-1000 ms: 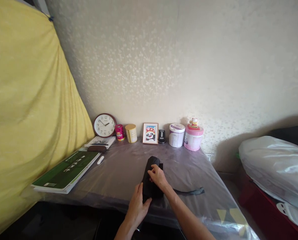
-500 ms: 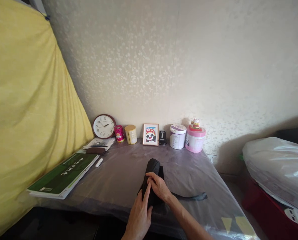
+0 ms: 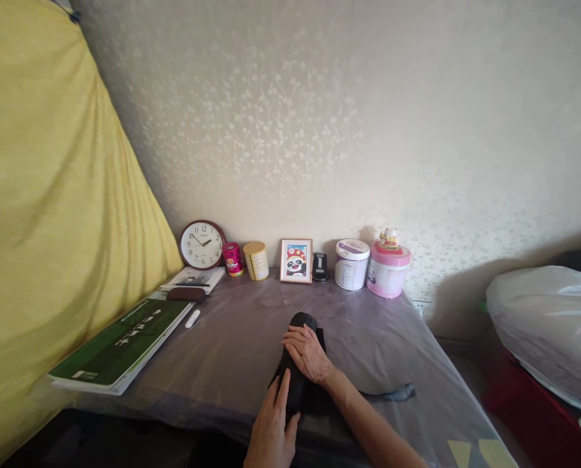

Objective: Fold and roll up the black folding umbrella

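A rolled-up black cloth bundle [image 3: 296, 385] lies lengthwise on the table, its rounded far end pointing toward the wall. Beside it on the right, a flat black flap shows, and a dark strap [image 3: 395, 393] trails out across the tabletop. My right hand [image 3: 309, 354] is laid over the upper part of the roll, fingers together and curved across it. At the near end, my left hand [image 3: 275, 419] has the roll between its straight fingers and its thumb. The underside of the bundle is hidden.
The table [image 3: 222, 351] has a plastic cover. Along the wall stand a clock [image 3: 203, 245], several tins and tubs, and a framed panda picture [image 3: 296, 261]. A green book [image 3: 125, 341] and a brown case [image 3: 186, 294] lie left, near a yellow curtain [image 3: 51, 195].
My right hand has gone from a pinch near my left fingertips to lying flatter and farther up the roll. My left hand now sits apart from it, at the near end.
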Demonstrator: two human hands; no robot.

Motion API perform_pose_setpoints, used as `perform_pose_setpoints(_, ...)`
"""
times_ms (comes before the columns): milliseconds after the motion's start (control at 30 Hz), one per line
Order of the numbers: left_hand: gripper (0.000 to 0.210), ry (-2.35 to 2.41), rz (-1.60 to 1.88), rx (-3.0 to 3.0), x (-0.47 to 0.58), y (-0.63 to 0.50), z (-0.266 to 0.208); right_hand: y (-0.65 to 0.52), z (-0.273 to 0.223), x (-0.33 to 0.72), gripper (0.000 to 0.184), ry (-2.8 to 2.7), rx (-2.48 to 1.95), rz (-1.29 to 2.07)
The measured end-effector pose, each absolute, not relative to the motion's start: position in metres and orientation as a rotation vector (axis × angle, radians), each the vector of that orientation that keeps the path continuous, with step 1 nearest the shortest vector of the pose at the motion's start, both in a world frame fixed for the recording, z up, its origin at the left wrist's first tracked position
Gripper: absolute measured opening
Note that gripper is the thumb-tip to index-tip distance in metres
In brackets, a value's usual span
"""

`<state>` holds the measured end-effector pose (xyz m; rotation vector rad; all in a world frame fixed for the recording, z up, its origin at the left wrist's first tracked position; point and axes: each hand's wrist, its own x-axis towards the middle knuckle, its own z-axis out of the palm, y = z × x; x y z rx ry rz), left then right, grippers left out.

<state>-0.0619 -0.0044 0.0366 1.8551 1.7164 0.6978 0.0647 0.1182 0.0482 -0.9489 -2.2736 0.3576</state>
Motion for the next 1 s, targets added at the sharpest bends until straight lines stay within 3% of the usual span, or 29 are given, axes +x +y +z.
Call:
perform_pose_setpoints(200,0.066,1.731,0.674,1.782,-0.062,-0.003,0.037,0.159,0.043,0.061,0.030,-2.227,-1.087,0.339)
perform_pose_setpoints(500,0.063,1.720,0.777,1.792,-0.062,-0.005,0.038,0.182,0.044,0.093,0.029,-1.721,-1.422,0.555)
perform_pose_setpoints(700,0.062,1.720,0.839,1.768,-0.064,-0.006,0.038,0.151,0.038,0.136,0.029,-1.315,-1.560,0.918)
perform_pose_setpoints(1000,0.063,1.656,0.954,1.743,-0.069,-0.002,0.035,0.124,0.046,0.105,0.023,-1.109,-1.439,1.366)
